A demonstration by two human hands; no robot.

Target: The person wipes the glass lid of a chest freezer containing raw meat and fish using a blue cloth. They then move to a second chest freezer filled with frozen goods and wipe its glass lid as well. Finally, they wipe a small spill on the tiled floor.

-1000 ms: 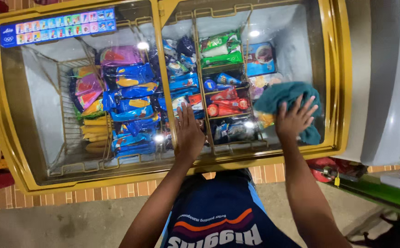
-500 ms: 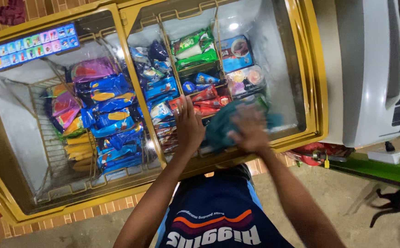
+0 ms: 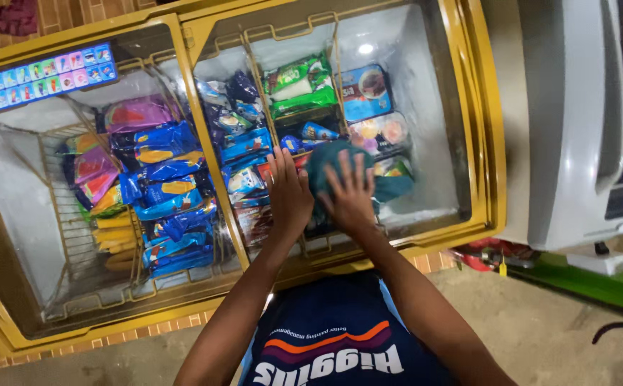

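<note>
teal cloth (image 3: 329, 159) lies bunched on the freezer's glass lid (image 3: 426, 143), pressed under the flat, open right hand (image 3: 349, 196); the left hand (image 3: 288, 189), spread flat, rests just beside it.

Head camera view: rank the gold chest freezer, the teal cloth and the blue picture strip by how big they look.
1. gold chest freezer
2. blue picture strip
3. teal cloth, partly hidden under the right hand, so its rank against the strip is unsure.
</note>
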